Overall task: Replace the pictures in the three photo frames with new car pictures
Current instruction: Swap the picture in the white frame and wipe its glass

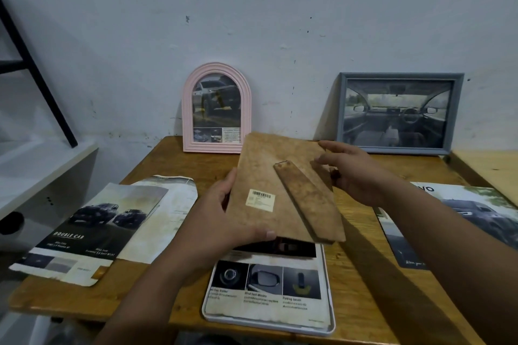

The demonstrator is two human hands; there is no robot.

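Note:
A brown backing board (269, 176) with a stand strip and a barcode sticker hovers tilted over a white frame (329, 328) lying face down at the table's front. A car picture sheet (269, 291) lies in that frame. My left hand (224, 221) grips the board's left and near edge, thumb on top. My right hand (353, 171) holds its far right corner. A pink arched frame (188, 109) and a grey-blue rectangular frame (342, 109) lean upright against the wall, each showing a car picture.
Car brochures (92, 230) and a loose sheet lie on the wooden table's (179, 159) left part; another car brochure (462, 221) lies at the right. A white shelf (42, 165) and black bars stand to the left. A lighter tabletop (493, 168) adjoins at the right.

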